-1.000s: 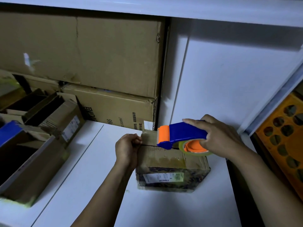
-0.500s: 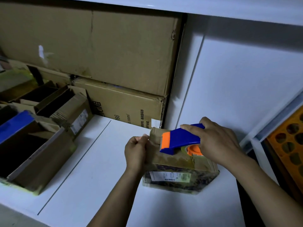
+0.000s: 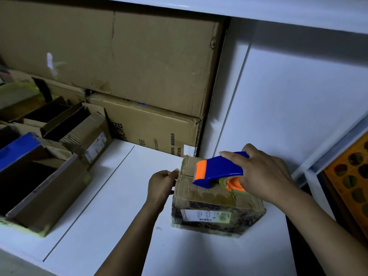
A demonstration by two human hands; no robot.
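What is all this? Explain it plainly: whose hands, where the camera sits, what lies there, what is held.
No machine here: these are a person's two bare hands, filmed by one camera worn on the head, looking forward and down. The left hand holds the left edge of a small cardboard box standing on a white shelf. The right hand grips a blue and orange tape dispenser, set on the box's top. Open cartons lie to the left, big boxes are stacked behind, and an orange crate is at the right.

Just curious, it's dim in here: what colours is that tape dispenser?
The tape dispenser is blue with orange front and hub; head view.
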